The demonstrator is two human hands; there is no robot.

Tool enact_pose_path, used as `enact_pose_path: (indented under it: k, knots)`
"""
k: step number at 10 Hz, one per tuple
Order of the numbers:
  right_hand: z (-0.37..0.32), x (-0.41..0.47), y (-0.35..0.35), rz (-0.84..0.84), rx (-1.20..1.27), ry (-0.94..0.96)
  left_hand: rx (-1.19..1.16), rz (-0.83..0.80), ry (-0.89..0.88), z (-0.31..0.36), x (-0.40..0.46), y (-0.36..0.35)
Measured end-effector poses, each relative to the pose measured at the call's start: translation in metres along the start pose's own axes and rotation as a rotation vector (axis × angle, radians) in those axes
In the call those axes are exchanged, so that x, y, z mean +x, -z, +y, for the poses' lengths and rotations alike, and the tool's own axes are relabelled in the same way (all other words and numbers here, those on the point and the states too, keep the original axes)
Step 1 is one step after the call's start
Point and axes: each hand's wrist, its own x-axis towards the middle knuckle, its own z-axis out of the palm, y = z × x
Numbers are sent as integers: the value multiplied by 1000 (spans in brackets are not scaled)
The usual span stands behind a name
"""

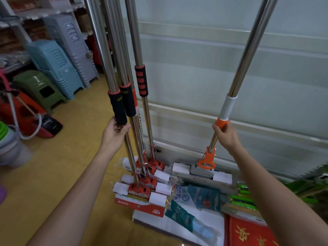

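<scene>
Steel-handled sponge mop (247,57) stood apart at right, head on the packaged stock (204,196). Our right hand (227,134) held its pole, fingers curled, under the orange collar (221,122). Our left hand (114,134) gripped one bundled mop (130,157). A sideways pull could topple that leaning bundle (113,59).

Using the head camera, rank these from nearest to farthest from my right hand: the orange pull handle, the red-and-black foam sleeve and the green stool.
1. Orange pull handle, just below the right hand, on the same mop pole.
2. Red-and-black foam sleeve, up and to the left among the leaning mops.
3. Green stool, far left on the floor.
</scene>
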Motion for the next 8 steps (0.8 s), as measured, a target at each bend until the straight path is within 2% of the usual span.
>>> enact_pose_path:
  k: [4,6,8]
  knots:
    - [3,0,-13,13,8,-29,-109,-43,88,3,3,9]
    - [6,-4,-16,28,90,-125,26,-91,83,6,-3,11]
    - [-13,-22,-17,104,47,-135,208,78,72,8,-22,27]
